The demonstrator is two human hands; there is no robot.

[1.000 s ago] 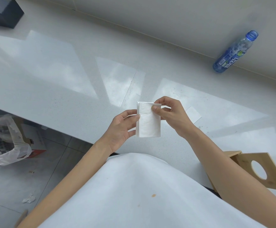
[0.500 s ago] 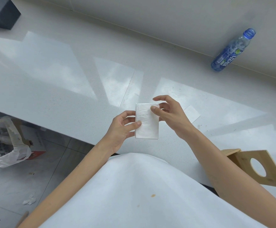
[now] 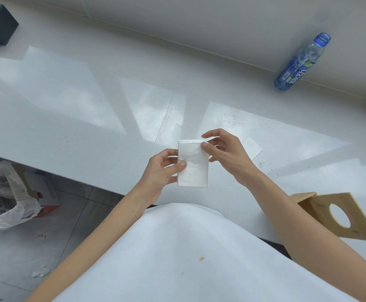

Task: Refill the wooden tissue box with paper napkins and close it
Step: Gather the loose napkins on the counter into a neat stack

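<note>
White counter (image 3: 90,118), centre frame: left hand (image 3: 159,173) is gripping the napkin stack (image 3: 192,168) — long axis up-down — while right hand (image 3: 228,151) is pinching its upper corner; wooden tissue box (image 3: 305,202) is lying lower right, nearer the right arm.

The napkin stack (image 3: 193,168) now looks squared, its far edge no longer fanned, and it sits slightly nearer. The right hand (image 3: 228,153) lifts its index finger off the far right corner, leaving the thumb there. The left hand (image 3: 160,173) slides its thumb further across the face.
</note>
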